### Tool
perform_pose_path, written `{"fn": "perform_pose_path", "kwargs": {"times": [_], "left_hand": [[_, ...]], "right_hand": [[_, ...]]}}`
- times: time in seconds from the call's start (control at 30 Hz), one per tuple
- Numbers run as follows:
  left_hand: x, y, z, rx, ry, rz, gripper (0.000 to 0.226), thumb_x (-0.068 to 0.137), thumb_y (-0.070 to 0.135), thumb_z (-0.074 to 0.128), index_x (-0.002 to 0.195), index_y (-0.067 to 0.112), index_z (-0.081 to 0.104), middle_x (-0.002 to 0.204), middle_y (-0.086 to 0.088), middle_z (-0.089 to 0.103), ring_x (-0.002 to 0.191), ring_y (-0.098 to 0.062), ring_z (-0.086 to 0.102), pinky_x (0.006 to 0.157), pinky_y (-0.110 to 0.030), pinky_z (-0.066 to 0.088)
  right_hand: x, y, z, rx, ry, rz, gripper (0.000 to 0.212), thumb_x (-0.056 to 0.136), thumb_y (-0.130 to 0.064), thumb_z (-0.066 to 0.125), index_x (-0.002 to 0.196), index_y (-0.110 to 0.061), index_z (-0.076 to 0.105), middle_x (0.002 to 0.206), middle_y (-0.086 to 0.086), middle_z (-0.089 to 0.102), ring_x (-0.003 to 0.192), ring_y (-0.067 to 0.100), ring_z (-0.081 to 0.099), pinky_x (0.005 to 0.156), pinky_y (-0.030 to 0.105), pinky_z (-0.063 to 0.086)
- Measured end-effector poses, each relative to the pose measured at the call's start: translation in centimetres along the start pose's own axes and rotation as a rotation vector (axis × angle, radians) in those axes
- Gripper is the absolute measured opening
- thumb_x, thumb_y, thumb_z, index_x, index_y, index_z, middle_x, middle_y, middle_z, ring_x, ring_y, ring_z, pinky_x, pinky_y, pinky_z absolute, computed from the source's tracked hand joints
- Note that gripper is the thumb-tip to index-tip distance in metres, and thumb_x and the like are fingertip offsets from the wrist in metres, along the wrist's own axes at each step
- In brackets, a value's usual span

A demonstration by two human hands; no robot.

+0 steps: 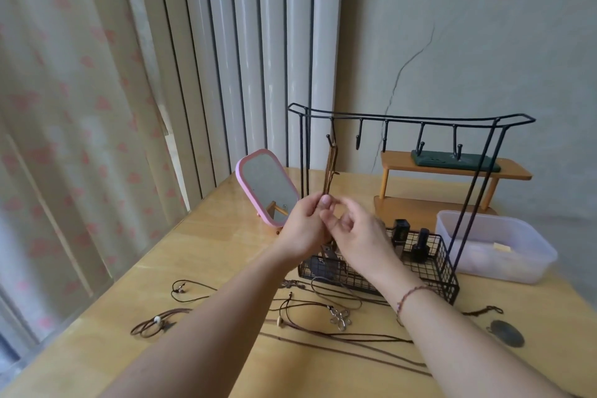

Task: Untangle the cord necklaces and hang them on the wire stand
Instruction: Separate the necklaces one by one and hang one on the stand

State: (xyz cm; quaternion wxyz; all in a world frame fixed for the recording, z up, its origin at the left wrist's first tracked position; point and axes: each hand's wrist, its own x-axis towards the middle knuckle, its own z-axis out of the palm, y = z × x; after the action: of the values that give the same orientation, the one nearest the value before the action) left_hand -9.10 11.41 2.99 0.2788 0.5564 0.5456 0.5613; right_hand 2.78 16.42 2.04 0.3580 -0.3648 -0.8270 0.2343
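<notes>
Head view shows both hands raised together at the centre of the frame, in front of the black wire stand [410, 119] with its row of hooks along the top bar. A brown cord necklace [331, 168] hangs from the leftmost hook and drops straight down into the hands. The left hand [303, 229] pinches the lower part of this cord between thumb and fingertips, just below the hook. The right hand [358, 233] sits touching or just beside the left, its fingers loosely curled; whether it holds the cord cannot be told because of blur.

Below the forearms, in the lower middle of the frame, the other dark brown cord necklaces [323, 310] lie spread on the light wooden table [210, 236], one carrying a silver flower-shaped pendant [340, 318]. Two smaller coiled cords lie at lower left, and a dark round pendant [507, 333] lies at lower right.

The stand's black wire mesh basket [433, 268] holds small dark bottles. A pink-framed tabletop mirror [266, 186] stands left of the stand, a translucent plastic box [494, 245] to the right, and a small wooden shelf [452, 171] behind.
</notes>
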Motion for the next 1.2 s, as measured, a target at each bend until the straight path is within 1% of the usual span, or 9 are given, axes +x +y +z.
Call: {"fn": "perform_pose_path", "kwargs": {"times": [0.07,0.17,0.3,0.5,0.77,0.93,1.0,1.1,1.2], "left_hand": [[0.4,0.1,-0.7,0.019,0.025,-0.008,0.032,0.109,0.025,0.037,0.08,0.015,0.048,0.06,0.009,0.043,0.055,-0.01,0.039,0.052,-0.026,0.034],[1.1,1.0,-1.5,-0.07,0.022,-0.022,0.033,0.11,0.024,0.032,0.08,0.016,0.044,0.06,0.009,0.037,0.052,-0.009,0.032,0.051,-0.027,0.027],[1.8,2.2,-1.9,-0.176,0.002,-0.031,0.034,0.111,0.023,0.029,0.08,0.016,0.042,0.058,0.009,0.032,0.051,-0.009,0.027,0.05,-0.025,0.024],[2.4,2.9,-1.8,-0.222,-0.008,-0.003,0.034,0.111,0.022,0.028,0.08,0.015,0.041,0.052,0.013,0.031,0.046,-0.006,0.024,0.046,-0.022,0.022],[2.7,3.2,-1.6,-0.227,0.016,0.022,0.034,0.111,0.02,0.028,0.08,0.014,0.042,0.048,0.013,0.031,0.043,-0.005,0.025,0.045,-0.02,0.025],[2.8,3.5,-1.7,-0.218,0.028,0.047,0.034,0.11,0.022,0.03,0.08,0.014,0.043,0.05,0.012,0.032,0.045,-0.006,0.025,0.046,-0.021,0.024],[2.7,3.5,-1.6,-0.205,0.023,0.056,0.035,0.11,0.023,0.03,0.079,0.015,0.044,0.052,0.013,0.032,0.046,-0.006,0.026,0.046,-0.022,0.024],[2.5,2.9,-1.7,-0.168,0.027,0.047,0.035,0.11,0.024,0.031,0.078,0.016,0.044,0.054,0.013,0.032,0.048,-0.007,0.027,0.046,-0.021,0.024],[2.2,1.5,-1.5,-0.114,0.049,0.023,0.035,0.11,0.026,0.032,0.078,0.016,0.045,0.056,0.012,0.033,0.05,-0.007,0.029,0.047,-0.021,0.026]], "right_hand": [[-0.5,0.9,0.4,-0.032,-0.175,0.034,0.068,0.08,-0.084,0.03,0.123,-0.04,0.059,0.082,-0.01,0.068,0.078,0.013,0.066,0.07,0.041,0.057],[-0.7,0.6,1.0,-0.253,-0.33,0.047,0.045,0.088,-0.074,0.045,0.117,-0.044,0.06,0.076,-0.01,0.063,0.073,0.01,0.06,0.062,0.031,0.046],[0.1,-0.6,2.0,-0.395,-0.266,0.02,0.034,0.097,-0.06,0.042,0.099,-0.032,0.061,0.08,-0.01,0.065,0.081,0.02,0.064,0.07,0.032,0.053],[3.6,-1.2,1.6,-0.21,-0.225,0.117,0.027,0.104,-0.033,0.04,0.079,-0.029,0.048,0.076,-0.005,0.058,0.075,0.023,0.06,0.071,0.04,0.054],[4.3,-2.3,0.6,-0.527,-0.042,0.016,0.015,0.104,-0.019,0.036,0.104,-0.021,0.051,0.097,0.01,0.068,0.086,0.033,0.065,0.066,0.033,0.048],[4.3,-2.2,0.7,-0.582,-0.016,-0.053,0.021,0.103,-0.015,0.035,0.113,-0.019,0.053,0.085,0.007,0.063,0.083,0.034,0.066,0.066,0.033,0.047],[4.1,-1.8,1.0,-0.492,-0.084,-0.069,0.019,0.104,-0.018,0.034,0.098,-0.017,0.053,0.072,0.0,0.054,0.073,0.03,0.062,0.063,0.033,0.047],[3.4,-1.3,1.6,-0.249,-0.352,-0.078,0.03,0.102,-0.026,0.044,0.072,-0.024,0.047,0.064,-0.005,0.052,0.061,0.016,0.054,0.062,0.031,0.041],[2.5,-0.4,2.0,-0.284,-0.467,-0.061,0.019,0.1,-0.038,0.051,0.086,-0.026,0.058,0.079,-0.006,0.064,0.072,0.013,0.061,0.07,0.034,0.052]]}}
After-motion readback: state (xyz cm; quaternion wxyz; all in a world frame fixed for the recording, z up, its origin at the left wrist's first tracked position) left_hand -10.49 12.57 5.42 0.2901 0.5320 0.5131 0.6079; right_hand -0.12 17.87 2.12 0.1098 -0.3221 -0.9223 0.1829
